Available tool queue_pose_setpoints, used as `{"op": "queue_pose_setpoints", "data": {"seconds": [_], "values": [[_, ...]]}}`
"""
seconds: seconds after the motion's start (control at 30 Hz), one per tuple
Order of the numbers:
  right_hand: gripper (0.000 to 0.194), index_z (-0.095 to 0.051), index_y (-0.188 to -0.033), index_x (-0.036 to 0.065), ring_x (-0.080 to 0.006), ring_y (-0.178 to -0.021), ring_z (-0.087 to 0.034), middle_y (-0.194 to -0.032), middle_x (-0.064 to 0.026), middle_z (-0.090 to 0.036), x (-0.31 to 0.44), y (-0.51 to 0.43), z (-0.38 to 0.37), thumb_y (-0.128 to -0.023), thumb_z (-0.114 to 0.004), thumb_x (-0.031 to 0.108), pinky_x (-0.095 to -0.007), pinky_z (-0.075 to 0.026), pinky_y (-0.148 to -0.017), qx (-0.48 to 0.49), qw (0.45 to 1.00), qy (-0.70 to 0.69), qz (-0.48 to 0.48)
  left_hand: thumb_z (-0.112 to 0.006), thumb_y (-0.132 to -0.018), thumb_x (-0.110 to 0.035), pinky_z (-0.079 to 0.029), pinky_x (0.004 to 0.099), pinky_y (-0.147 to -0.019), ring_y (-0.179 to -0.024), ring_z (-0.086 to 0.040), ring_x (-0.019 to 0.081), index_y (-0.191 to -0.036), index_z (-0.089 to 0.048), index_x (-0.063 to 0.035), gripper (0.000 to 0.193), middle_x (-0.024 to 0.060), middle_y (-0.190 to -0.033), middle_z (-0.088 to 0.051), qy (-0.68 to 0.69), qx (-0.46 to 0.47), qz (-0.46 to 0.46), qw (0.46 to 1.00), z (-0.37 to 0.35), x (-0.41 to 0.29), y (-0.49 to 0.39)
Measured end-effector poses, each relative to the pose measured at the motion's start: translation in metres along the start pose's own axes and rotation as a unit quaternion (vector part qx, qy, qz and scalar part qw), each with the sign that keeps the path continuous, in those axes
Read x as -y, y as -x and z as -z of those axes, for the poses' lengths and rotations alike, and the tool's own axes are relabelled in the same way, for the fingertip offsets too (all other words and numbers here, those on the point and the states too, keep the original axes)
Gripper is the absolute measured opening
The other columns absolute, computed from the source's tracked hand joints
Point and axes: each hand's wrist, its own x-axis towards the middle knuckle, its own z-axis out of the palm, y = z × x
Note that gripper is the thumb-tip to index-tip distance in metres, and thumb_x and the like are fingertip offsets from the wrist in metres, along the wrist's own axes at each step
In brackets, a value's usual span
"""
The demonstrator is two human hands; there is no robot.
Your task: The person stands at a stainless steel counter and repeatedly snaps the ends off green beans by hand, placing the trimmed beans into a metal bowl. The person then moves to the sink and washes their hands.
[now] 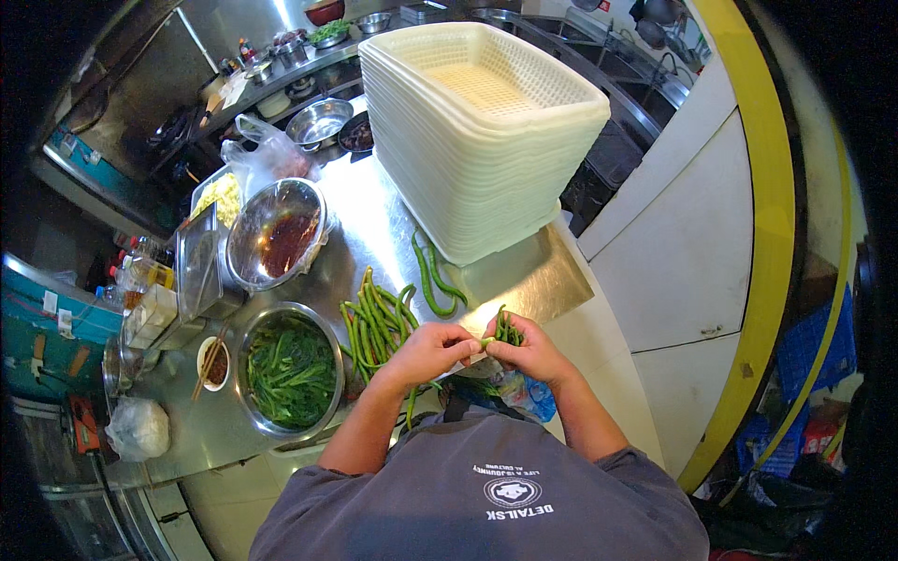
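Observation:
Both of my hands meet just in front of my chest, near the steel table's front edge. My left hand (433, 350) pinches the end of a pale green pod piece (486, 341) between thumb and finger. The same piece is held from the other side by my right hand (533, 354), which also grips a small bunch of green pods (506, 329). Beside my left hand lies a pile of long green pods (372, 326); I cannot tell whether they are beans or peppers. Farther forward, a few longer curved green pods (436, 277) rest on the steel.
A tall stack of white plastic baskets (484, 154) stands ahead on the steel table (351, 203). To the left are a bowl of leafy greens (291, 372), a bowl of dark red sauce (277, 235), a small bowl with chopsticks (212, 365) and a tied plastic bag (138, 428).

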Motion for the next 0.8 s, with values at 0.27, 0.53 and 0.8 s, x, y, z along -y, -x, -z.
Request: {"op": "queue_pose_setpoints", "data": {"seconds": [0.27,0.53,0.8], "values": [[0.022,-0.060,-0.099,0.003,-0.0126,-0.080,-0.055,-0.086,-0.0024,-0.062,0.011,0.000,0.010,-0.094,-0.073,0.020,-0.0297,-0.048,-0.074,-0.012,0.946,0.270,0.178,-0.076,-0.088,-0.017,-0.053,0.0312,-0.071,-0.075,-0.067,0.0152,-0.102,-0.075,-0.0025,0.021,0.0082,-0.084,-0.073,-0.111,-0.074,-0.097,0.986,-0.001,-0.015,0.007],[0.014,-0.060,-0.098,0.006,-0.0091,-0.066,-0.052,-0.078,-0.0002,-0.058,0.003,-0.003,-0.005,-0.096,-0.069,0.017,-0.0259,-0.044,-0.060,-0.105,0.987,0.044,0.117,-0.076,-0.088,-0.020,-0.056,0.0380,-0.074,-0.083,-0.071,0.0320,-0.104,-0.074,-0.0044,0.022,0.0161,-0.097,-0.073,-0.204,-0.264,-0.168,0.928,-0.010,-0.004,0.003],[0.012,-0.061,-0.099,0.009,-0.0055,-0.058,-0.047,-0.077,0.0042,-0.055,-0.007,0.004,-0.001,-0.095,-0.069,0.016,-0.0238,-0.038,-0.051,-0.081,0.993,-0.053,0.063,-0.071,-0.091,-0.031,-0.052,0.0477,-0.092,-0.100,-0.068,0.0408,-0.119,-0.068,-0.0009,0.042,0.0227,-0.109,-0.072,-0.538,-0.413,-0.007,0.735,0.084,0.088,-0.051]]}}
